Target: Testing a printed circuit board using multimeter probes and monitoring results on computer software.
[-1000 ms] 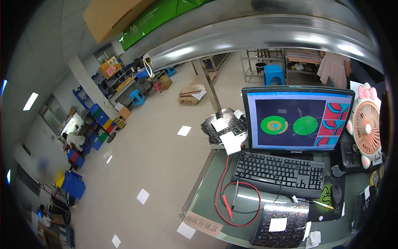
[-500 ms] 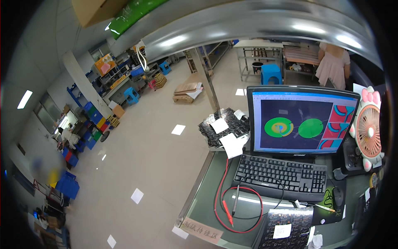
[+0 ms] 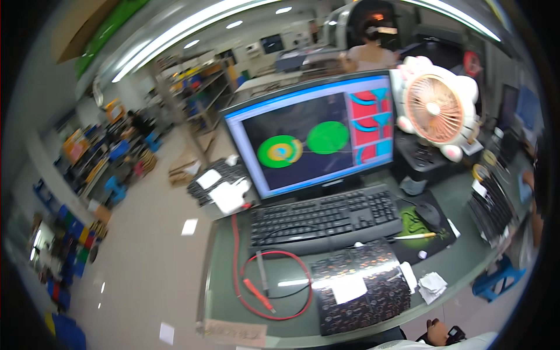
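Since the head has swung toward the right, the screen (image 3: 297, 128) sits further left in the view, and the pink-and-white fan (image 3: 434, 108) stands clear beside it. With that turn, a hand has come into sight at the lower edge, below the rim of the counter (image 3: 224, 268): it looks to be the person's right hand (image 3: 436, 332), with a dark watch (image 3: 457, 334) at its wrist. Whether its grip is open or closed I cannot tell, as the fingers are small and partly hidden, and nothing shows in it; the left hand is out of view. Nearest to it on the counter are some crumpled paper (image 3: 432, 287) and the dark patterned panel (image 3: 373, 309), which lies near the front edge, just before the keyboard (image 3: 326, 219), its white slip (image 3: 350, 289) still on top. The red cable (image 3: 256, 294) stays looped to the panel's left, and the mouse (image 3: 429, 214) stays on its pad, so the change is one of view, with the layout as it was. Newly plain on the right are an upright stack of dark sheets (image 3: 493, 204), a blue stool (image 3: 499, 280) and another person's arm (image 3: 535, 224).
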A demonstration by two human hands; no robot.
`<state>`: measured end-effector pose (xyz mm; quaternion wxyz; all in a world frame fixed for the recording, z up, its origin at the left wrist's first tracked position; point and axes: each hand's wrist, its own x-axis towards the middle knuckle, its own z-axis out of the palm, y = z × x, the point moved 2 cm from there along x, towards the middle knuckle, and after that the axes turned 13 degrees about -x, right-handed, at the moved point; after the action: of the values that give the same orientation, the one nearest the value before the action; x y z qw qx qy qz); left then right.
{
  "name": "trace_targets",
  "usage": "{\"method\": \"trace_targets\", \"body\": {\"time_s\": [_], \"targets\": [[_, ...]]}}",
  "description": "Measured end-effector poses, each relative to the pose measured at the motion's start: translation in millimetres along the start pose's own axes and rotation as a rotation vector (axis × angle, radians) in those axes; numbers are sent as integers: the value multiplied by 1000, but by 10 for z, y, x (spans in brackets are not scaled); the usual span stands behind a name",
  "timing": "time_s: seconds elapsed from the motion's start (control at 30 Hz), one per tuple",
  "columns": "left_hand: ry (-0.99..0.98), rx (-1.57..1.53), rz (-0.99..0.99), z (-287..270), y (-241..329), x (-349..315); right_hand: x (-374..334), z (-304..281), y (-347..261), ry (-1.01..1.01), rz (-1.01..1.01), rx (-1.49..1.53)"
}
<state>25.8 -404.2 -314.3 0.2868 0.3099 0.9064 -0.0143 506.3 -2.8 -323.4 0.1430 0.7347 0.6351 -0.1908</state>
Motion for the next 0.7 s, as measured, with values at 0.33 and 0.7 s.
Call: {"method": "trace_targets", "body": {"time_s": [0.33, 0.7], "targets": [[183, -516, 95, -905, 871, 66, -172, -1469, -188, 291, -165, -107], [-477, -1128, 514, -732, 1821, -98, -874, -3073, -925, 447, -942, 213]]}}
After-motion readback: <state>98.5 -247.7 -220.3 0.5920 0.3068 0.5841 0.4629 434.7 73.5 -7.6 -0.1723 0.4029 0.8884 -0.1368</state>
